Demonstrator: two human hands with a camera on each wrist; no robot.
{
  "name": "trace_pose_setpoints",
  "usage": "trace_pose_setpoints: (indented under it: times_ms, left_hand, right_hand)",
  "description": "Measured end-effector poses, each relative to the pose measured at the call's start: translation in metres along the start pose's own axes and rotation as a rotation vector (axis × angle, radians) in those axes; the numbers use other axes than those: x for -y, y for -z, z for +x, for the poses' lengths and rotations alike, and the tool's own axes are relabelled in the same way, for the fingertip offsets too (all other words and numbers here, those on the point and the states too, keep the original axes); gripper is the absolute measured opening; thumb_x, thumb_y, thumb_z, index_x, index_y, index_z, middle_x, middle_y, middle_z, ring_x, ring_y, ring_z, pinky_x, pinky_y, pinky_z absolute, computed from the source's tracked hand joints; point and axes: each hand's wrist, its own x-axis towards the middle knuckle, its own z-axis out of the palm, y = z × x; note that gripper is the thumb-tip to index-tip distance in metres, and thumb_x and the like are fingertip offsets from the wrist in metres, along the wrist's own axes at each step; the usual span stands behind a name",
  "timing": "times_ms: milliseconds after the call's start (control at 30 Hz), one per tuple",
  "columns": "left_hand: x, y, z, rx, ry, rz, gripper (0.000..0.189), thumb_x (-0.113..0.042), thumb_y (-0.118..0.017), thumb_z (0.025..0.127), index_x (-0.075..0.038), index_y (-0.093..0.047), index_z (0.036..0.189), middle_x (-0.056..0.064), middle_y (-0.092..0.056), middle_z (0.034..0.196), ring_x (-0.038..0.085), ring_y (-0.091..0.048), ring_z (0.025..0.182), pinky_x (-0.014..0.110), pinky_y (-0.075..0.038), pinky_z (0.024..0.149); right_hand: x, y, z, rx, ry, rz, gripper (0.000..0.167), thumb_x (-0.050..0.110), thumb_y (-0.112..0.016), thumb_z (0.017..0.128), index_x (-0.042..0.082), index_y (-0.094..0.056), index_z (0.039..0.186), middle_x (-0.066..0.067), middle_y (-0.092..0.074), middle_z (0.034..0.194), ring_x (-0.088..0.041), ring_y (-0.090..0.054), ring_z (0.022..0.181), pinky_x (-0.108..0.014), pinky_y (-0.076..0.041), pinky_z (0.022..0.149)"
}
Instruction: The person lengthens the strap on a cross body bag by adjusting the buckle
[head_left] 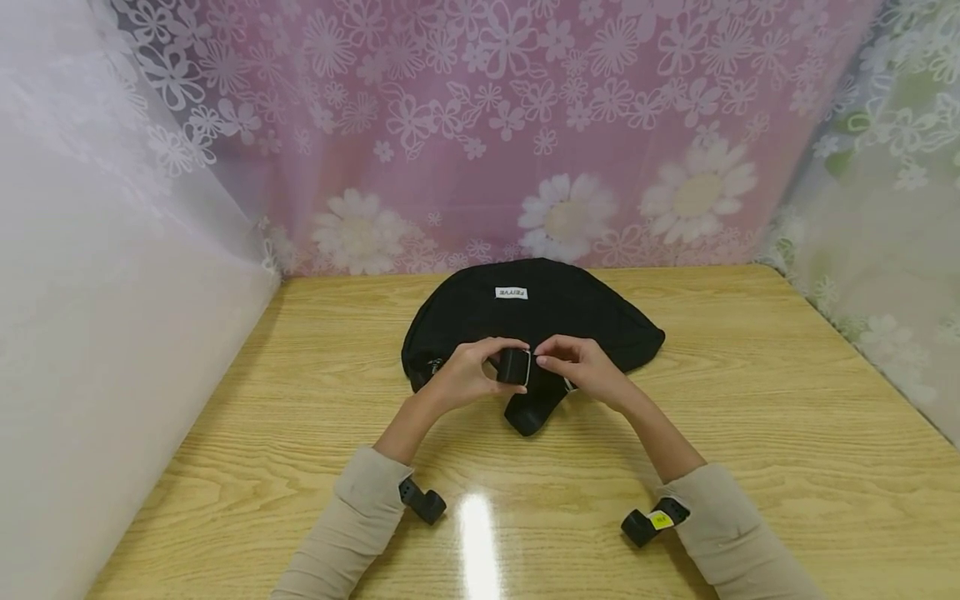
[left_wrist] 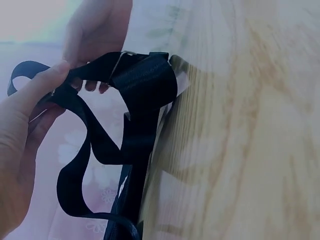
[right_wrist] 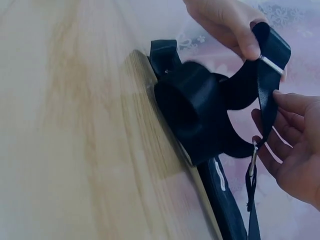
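Note:
A black fabric bag (head_left: 555, 304) with a small white label (head_left: 512, 293) lies on the table. My left hand (head_left: 472, 371) holds a loop of its black strap (head_left: 513, 365) at a silver metal slider (right_wrist: 270, 64), thumb and fingers on either side. Just to the right, my right hand (head_left: 588, 367) pinches the strap beside the slider. In the right wrist view, the right thumb and fingers (right_wrist: 277, 142) lie on both sides of the strap. A metal clasp (right_wrist: 253, 155) hangs below them. More strap (head_left: 528, 414) droops in front of the bag.
The wooden table (head_left: 300, 483) reaches back to a pink flowered curtain (head_left: 465, 167). A white wall covering (head_left: 135, 292) stands on the left, and a floral sheet (head_left: 892, 250) on the right. Both wrists wear black bands with camera mounts (head_left: 429, 505).

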Motion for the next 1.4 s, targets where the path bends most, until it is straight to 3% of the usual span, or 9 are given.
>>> trace_pose_setpoints:
  times_ms: [200, 467, 600, 767, 1033, 1100, 1200, 1300, 1400]
  left_hand:
    - [-0.003, 0.002, 0.000, 0.031, 0.010, 0.116, 0.056, -0.011, -0.081, 0.069, -0.002, -0.057, 0.119, 0.009, -0.061, 0.102, 0.017, -0.057, 0.081, 0.034, -0.051, 0.068]
    - [-0.003, 0.003, 0.000, 0.059, 0.015, 0.208, 0.073, -0.011, -0.079, 0.071, -0.004, -0.040, 0.131, 0.012, -0.063, 0.105, 0.018, -0.063, 0.073, 0.026, -0.050, 0.065]
    - [-0.003, 0.002, 0.000, 0.083, 0.005, 0.259, 0.080, -0.014, -0.080, 0.069, -0.006, -0.035, 0.135, 0.012, -0.063, 0.106, 0.018, -0.064, 0.074, 0.024, -0.050, 0.067]
    - [-0.003, 0.001, -0.001, 0.093, 0.028, 0.251, 0.082, -0.017, -0.080, 0.068, -0.008, -0.033, 0.135, 0.011, -0.064, 0.104, 0.019, -0.064, 0.082, 0.026, -0.050, 0.070]
    - [0.001, 0.001, -0.001, 0.077, 0.006, 0.216, 0.079, -0.019, -0.079, 0.069, -0.005, -0.034, 0.132, 0.012, -0.065, 0.099, 0.019, -0.064, 0.085, 0.023, -0.050, 0.070]
    - [0.000, 0.003, -0.001, 0.095, 0.056, 0.183, 0.075, -0.020, -0.079, 0.070, -0.005, -0.038, 0.131, 0.011, -0.064, 0.103, 0.019, -0.062, 0.090, 0.027, -0.050, 0.074]
    - [0.002, 0.007, -0.002, 0.130, 0.196, 0.182, 0.066, -0.025, -0.078, 0.073, -0.008, -0.047, 0.128, 0.006, -0.061, 0.110, 0.018, -0.057, 0.100, 0.030, -0.047, 0.082]
    - [0.006, 0.012, -0.003, 0.148, 0.292, 0.290, 0.054, -0.031, -0.074, 0.078, -0.012, -0.054, 0.124, 0.000, -0.059, 0.115, 0.016, -0.050, 0.109, 0.031, -0.039, 0.092]
    - [0.010, 0.014, -0.004, 0.142, 0.313, 0.426, 0.044, -0.035, -0.066, 0.084, -0.014, -0.058, 0.122, -0.001, -0.058, 0.118, 0.017, -0.045, 0.116, 0.033, -0.031, 0.099]
  right_hand:
    - [0.006, -0.003, 0.000, -0.007, 0.051, -0.081, 0.020, 0.015, -0.063, 0.089, 0.004, -0.062, 0.106, -0.010, -0.061, 0.102, -0.028, -0.057, 0.096, -0.043, -0.046, 0.081]
    - [0.011, -0.006, -0.002, 0.085, 0.230, -0.332, 0.056, 0.014, -0.075, 0.078, 0.006, -0.049, 0.127, -0.007, -0.055, 0.120, -0.024, -0.052, 0.109, -0.043, -0.042, 0.090]
    - [0.011, -0.007, -0.003, 0.102, 0.337, -0.449, 0.062, 0.011, -0.078, 0.075, 0.002, -0.049, 0.129, -0.009, -0.056, 0.119, -0.022, -0.053, 0.107, -0.040, -0.045, 0.087]
    - [0.010, -0.009, -0.003, 0.063, 0.470, -0.540, 0.060, 0.012, -0.080, 0.071, 0.000, -0.055, 0.124, -0.007, -0.060, 0.106, -0.020, -0.057, 0.097, -0.034, -0.048, 0.079]
    - [0.010, -0.011, -0.002, -0.004, 0.529, -0.546, 0.052, 0.006, -0.079, 0.070, -0.002, -0.057, 0.116, -0.007, -0.058, 0.098, -0.016, -0.056, 0.083, -0.029, -0.049, 0.066]
    - [0.011, -0.011, -0.002, -0.021, 0.540, -0.547, 0.052, 0.005, -0.078, 0.069, -0.002, -0.057, 0.116, -0.007, -0.057, 0.097, -0.017, -0.056, 0.083, -0.030, -0.049, 0.067]
    - [0.011, -0.010, -0.002, -0.034, 0.549, -0.521, 0.052, 0.003, -0.076, 0.069, -0.001, -0.056, 0.116, -0.006, -0.056, 0.098, -0.021, -0.057, 0.086, -0.035, -0.050, 0.071]
    - [0.012, -0.009, -0.002, -0.042, 0.560, -0.502, 0.052, 0.003, -0.076, 0.069, 0.000, -0.056, 0.116, -0.004, -0.056, 0.099, -0.023, -0.056, 0.088, -0.038, -0.049, 0.074]
    - [0.011, -0.008, -0.002, -0.052, 0.575, -0.506, 0.052, 0.003, -0.076, 0.068, 0.001, -0.056, 0.116, -0.003, -0.056, 0.099, -0.021, -0.056, 0.089, -0.038, -0.049, 0.075]
